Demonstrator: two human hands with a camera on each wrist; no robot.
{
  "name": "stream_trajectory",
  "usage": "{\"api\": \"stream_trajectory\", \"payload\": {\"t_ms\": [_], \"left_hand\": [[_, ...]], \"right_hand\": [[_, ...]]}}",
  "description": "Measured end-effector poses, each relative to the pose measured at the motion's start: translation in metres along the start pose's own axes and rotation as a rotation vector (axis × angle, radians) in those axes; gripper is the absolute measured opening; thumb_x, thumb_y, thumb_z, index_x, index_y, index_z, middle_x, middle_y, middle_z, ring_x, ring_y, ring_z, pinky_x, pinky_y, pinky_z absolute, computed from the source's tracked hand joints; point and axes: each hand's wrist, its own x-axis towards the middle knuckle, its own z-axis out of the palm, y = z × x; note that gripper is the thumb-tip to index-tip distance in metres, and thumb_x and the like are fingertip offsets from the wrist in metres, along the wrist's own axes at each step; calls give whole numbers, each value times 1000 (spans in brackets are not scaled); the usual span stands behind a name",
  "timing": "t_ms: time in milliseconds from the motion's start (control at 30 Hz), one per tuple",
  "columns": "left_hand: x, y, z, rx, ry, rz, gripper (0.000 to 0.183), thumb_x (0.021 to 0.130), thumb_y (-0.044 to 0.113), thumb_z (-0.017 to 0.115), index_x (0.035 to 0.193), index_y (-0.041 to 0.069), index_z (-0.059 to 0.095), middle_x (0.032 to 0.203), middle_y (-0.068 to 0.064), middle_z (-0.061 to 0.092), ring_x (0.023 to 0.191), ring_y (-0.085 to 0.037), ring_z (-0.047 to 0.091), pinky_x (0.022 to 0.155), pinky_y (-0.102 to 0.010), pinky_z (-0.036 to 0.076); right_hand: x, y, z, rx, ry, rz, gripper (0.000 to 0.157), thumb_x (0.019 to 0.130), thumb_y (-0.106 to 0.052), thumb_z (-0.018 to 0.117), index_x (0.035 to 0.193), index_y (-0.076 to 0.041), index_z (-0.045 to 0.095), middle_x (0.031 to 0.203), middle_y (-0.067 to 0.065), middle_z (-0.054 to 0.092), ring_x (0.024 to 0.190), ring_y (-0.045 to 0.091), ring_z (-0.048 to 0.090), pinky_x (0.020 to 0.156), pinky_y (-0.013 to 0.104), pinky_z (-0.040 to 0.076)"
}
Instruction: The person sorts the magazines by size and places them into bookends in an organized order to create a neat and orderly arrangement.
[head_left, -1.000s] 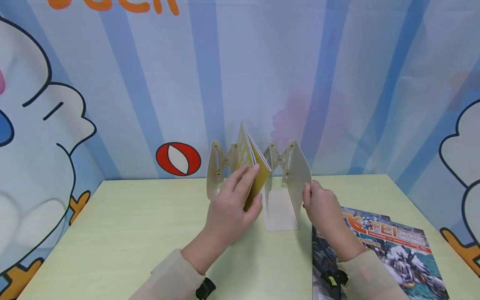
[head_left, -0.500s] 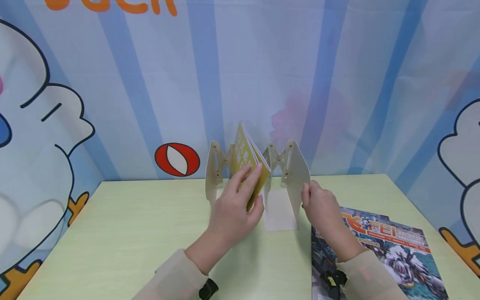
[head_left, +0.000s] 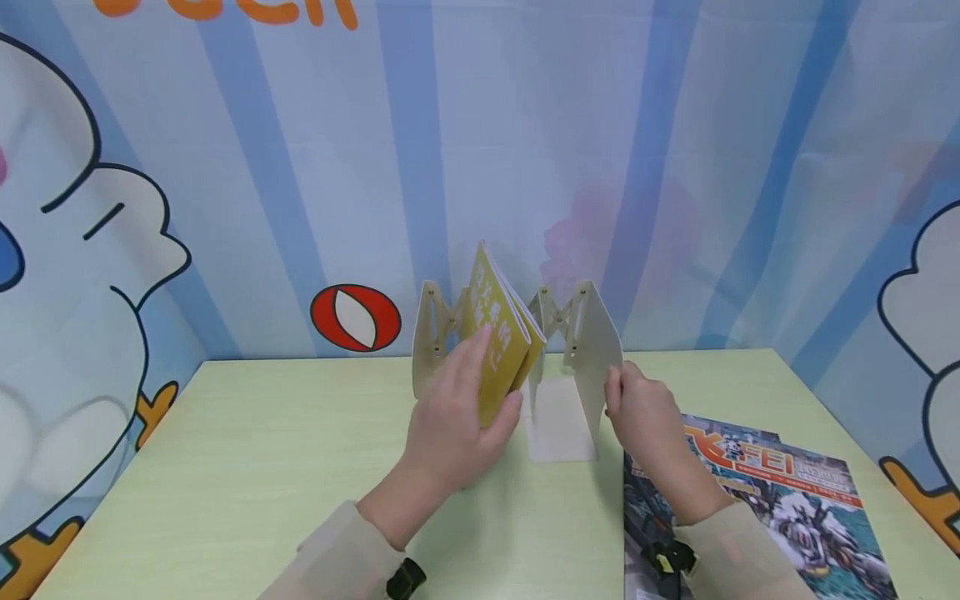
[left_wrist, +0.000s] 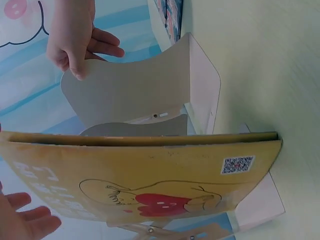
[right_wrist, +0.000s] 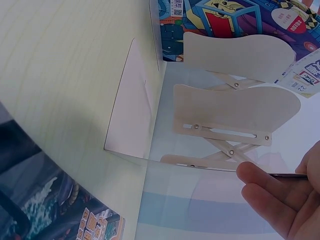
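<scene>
An off-white expanding bookend (head_left: 600, 358) with upright panels and scissor links stands near the table's back edge. Its right panel edge is pinched by my right hand (head_left: 645, 417), fingers and thumb on either side of it in the right wrist view. My left hand (head_left: 450, 425) holds a yellow book (head_left: 504, 342) that leans upright among the panels, thumb low on the right, fingers along the left cover. In the left wrist view the yellow cover (left_wrist: 165, 175) shows a red heart, and a dark gap runs along the book's edge. My left fingers (left_wrist: 35, 220) lie loosely beside it.
Magazines (head_left: 802, 500) overlap on the pale table (head_left: 285, 467) under and beside my right forearm. A cartoon-printed cloth (head_left: 510, 150) hangs close behind the table. Beyond the panels, a colourful blue cover (right_wrist: 225, 20) stands in the right wrist view.
My left fingers have drawn back from the book's front edge, and the book has turned so more of its lettered cover shows. My right hand stays at the panel.
</scene>
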Motion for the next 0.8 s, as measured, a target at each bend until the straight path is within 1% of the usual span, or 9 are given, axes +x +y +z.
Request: {"api": "stream_trajectory", "payload": {"t_ms": [67,167,267,400,500,633,700,767,800], "left_hand": [[0,-2,-2,9,-23,-30,64,88,28,57,142,2,36,136,-15,49,123,-29,50,94,-45,50],[0,-7,-6,50,-58,-87,60,91,28,53,142,-1,36,141,-17,43,131,-32,41,105,-48,41],[0,-13,-10,104,-66,-118,57,91,23,53,140,-2,39,144,-20,40,135,-37,36,110,-51,34],[-2,-22,-13,156,-57,-136,57,89,17,57,140,-4,40,145,-24,38,135,-41,35,109,-53,35],[-2,-27,-15,172,-74,-178,59,89,15,58,141,-3,38,147,-24,35,136,-42,33,108,-53,35],[-2,-33,-16,173,-107,-246,62,89,11,58,143,-5,32,149,-25,30,137,-41,31,107,-50,37],[-2,-36,-16,161,-125,-284,63,90,9,57,144,-7,29,149,-26,29,137,-40,32,104,-48,41],[0,-39,-17,124,-146,-343,63,91,8,55,145,-8,26,149,-26,30,135,-38,36,99,-46,45],[0,-40,-17,101,-156,-377,63,92,8,54,145,-8,24,147,-26,34,133,-37,40,96,-46,48]], "right_hand": [[0,0,0,1,4,-1,32,102,-21,37,86,1,54,70,15,64,61,26,65,44,27,47],[0,0,0,3,6,-5,32,102,-21,37,86,1,54,69,15,64,61,26,65,44,27,47],[0,0,0,4,3,-4,32,102,-21,36,87,1,54,69,15,64,60,24,64,43,27,45],[0,0,0,6,0,1,33,102,-21,36,88,2,55,68,14,64,58,22,63,43,26,44],[0,0,-1,7,-5,5,33,102,-22,35,90,3,55,69,14,64,57,21,61,43,26,44],[0,0,1,6,6,-6,32,101,-21,36,88,2,55,67,14,63,55,20,59,42,26,43],[0,1,2,-1,20,-24,32,101,-21,37,85,1,53,66,13,63,52,19,58,41,26,40],[0,3,4,-7,36,-43,32,101,-20,37,81,-1,52,64,13,62,50,19,58,40,26,37],[0,3,4,-11,43,-51,32,101,-20,36,79,-2,51,63,12,62,50,19,57,40,26,36]]}}
